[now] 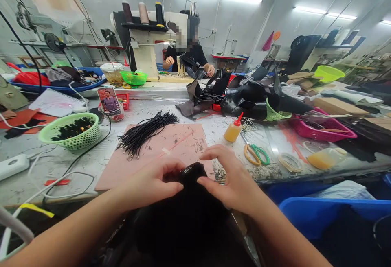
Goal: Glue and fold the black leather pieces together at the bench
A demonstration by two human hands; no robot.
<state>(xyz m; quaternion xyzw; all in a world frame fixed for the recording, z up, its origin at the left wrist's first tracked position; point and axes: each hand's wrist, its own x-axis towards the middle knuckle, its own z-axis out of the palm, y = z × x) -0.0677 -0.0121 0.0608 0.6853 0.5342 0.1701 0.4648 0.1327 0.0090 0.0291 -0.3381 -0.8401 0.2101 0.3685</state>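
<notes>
A soft black piece of material (192, 174) with small white printed characters at its upper end is in front of me, above the table's near edge. My left hand (157, 181) grips its left side, thumb on the near face and fingers curled behind. At its right side is my right hand (233, 177). The right thumb touches or nearly touches the piece, while the raised fingers curve apart from it. Below, the black material merges with dark clothing, so its lower outline is unclear. Just beyond, a bundle of black braided cords (146, 132) lies on a pink sheet (183, 138).
A glue bottle with red nozzle (233, 128) and scissors (256, 155) lie to the right, before piled black pieces (247, 100). Left are a green basket (71, 136), a phone (109, 101) and cables. A blue bin (336, 206) is right. Opposite, a person (197, 57) sits at a sewing machine (143, 51).
</notes>
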